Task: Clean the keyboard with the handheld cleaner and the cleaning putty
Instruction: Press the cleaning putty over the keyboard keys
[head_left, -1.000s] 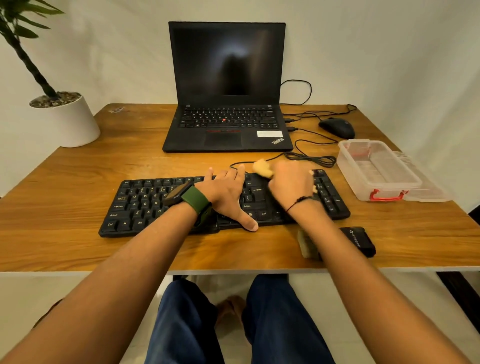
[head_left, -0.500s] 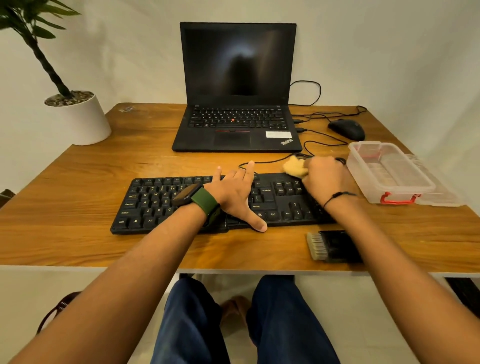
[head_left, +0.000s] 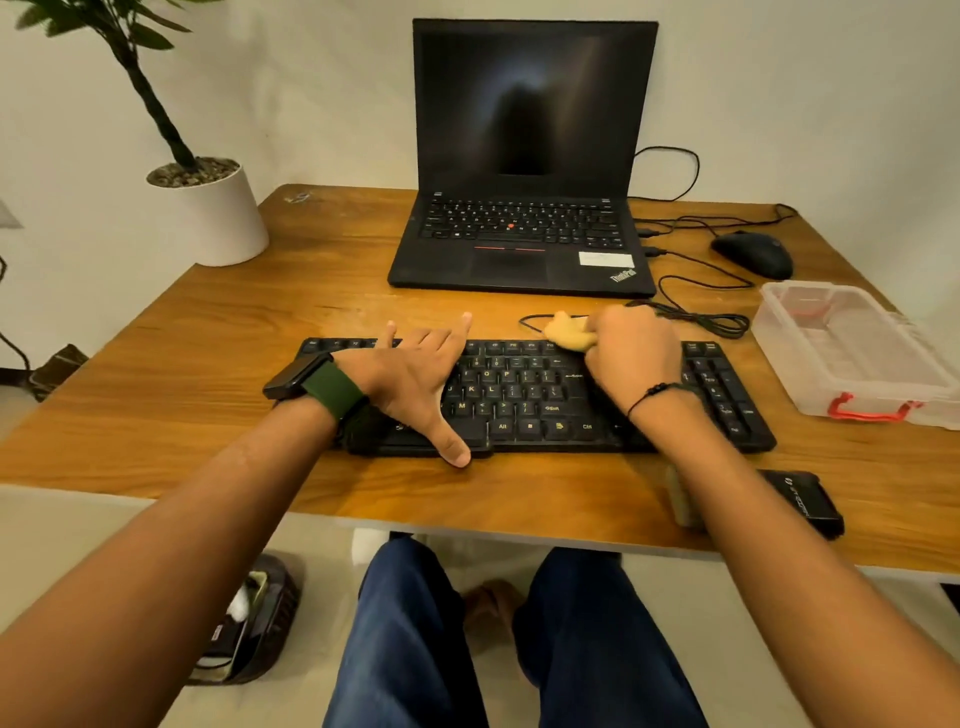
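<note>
A black keyboard (head_left: 524, 395) lies across the wooden desk in front of me. My left hand (head_left: 415, 382) lies flat on its left half, fingers spread and thumb at the front edge. My right hand (head_left: 634, 358) grips a lump of yellow cleaning putty (head_left: 569, 333) and presses it on the top key rows, right of centre. The black handheld cleaner (head_left: 795, 501) with its pale brush end lies on the desk near the front edge, partly hidden behind my right forearm.
An open black laptop (head_left: 524, 156) stands behind the keyboard. A black mouse (head_left: 753, 254) and loose cables lie at the back right. A clear plastic box (head_left: 852, 348) with red clasps sits right of the keyboard. A white plant pot (head_left: 213, 213) stands beside the desk's back left corner.
My right hand with the putty went right along the top key rows, then came back left. My left hand stays flat on the keyboard. The camera view has shifted left.
</note>
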